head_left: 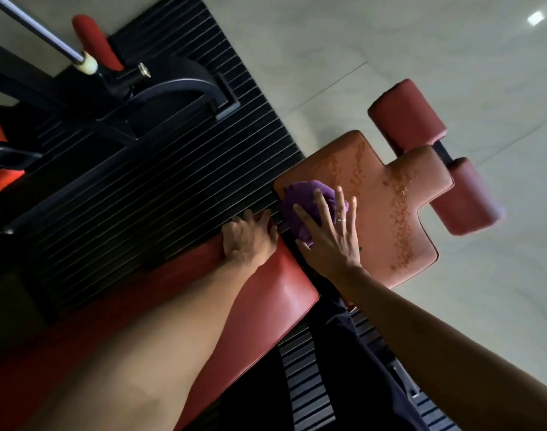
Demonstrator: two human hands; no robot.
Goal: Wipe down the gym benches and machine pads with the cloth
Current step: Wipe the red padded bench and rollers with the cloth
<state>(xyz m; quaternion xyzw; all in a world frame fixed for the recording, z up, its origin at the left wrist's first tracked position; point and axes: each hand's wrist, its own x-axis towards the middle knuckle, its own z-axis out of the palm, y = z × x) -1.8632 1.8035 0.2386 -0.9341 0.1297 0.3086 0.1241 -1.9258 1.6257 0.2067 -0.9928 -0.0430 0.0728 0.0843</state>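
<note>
A red padded bench runs through the middle of the view. Its seat pad [375, 213] is worn and beaded with wet droplets. A purple cloth [300, 209] lies bunched at the seat pad's near corner. My right hand [328, 237] presses flat on the cloth with straight, spread fingers and a ring on one finger. My left hand [250, 241] rests on the top end of the long back pad [266, 312], fingers curled over its edge. Two red roller pads [406, 116] sit beyond the seat.
A black ribbed rubber mat [141, 197] lies left of the bench, under a black machine frame [160, 98] with a red handle [95, 42] and a steel bar. Pale tiled floor [452, 57] spreads to the right. More red padding shows at the far left edge.
</note>
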